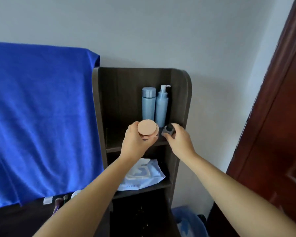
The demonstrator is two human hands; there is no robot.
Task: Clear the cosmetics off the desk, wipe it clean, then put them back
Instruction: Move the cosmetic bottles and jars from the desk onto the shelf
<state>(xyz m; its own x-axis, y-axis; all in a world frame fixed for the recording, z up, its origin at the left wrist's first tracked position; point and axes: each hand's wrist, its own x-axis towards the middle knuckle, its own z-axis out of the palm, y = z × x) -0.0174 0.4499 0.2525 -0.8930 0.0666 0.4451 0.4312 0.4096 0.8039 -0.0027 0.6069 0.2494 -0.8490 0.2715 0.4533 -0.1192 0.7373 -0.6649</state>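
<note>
My left hand grips a cream jar with a rose-gold lid, held at the front of the top shelf of a dark wooden shelf unit. My right hand is closed around a small dark jar at the shelf's right side. Behind them stand a pale blue capped bottle and a pale blue pump bottle, both upright against the back panel. A blue-and-white sachet pack lies on the shelf below.
A blue towel hangs over the left, covering what is behind it. Brushes and small items peek out under it. A dark red door stands at the right. A blue-lined bin sits on the floor.
</note>
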